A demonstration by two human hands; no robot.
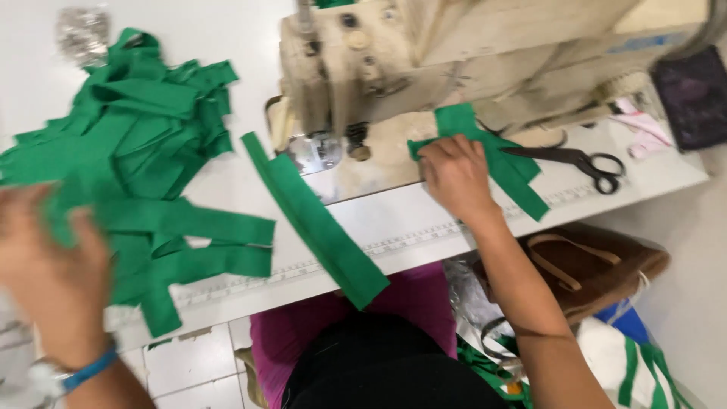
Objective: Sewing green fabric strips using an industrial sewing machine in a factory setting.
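My right hand [457, 178] presses on green fabric strips [494, 155] lying on the bed of a beige sewing machine [424, 68], just right of its needle. My left hand [53, 261], blurred, hovers over the near edge of a big pile of green fabric strips [144, 174] on the left of the white table [409, 220]; whether its fingers grip a strip is unclear. A single long green strip [314, 220] lies diagonally between the hands, its end hanging over the table's front edge.
Black scissors [575, 160] lie right of my right hand. A dark pouch [693, 95] sits at the far right. A brown bag [598, 265] and striped cloth [644, 363] are below the table on the right. A shiny bundle [82, 32] lies at the back left.
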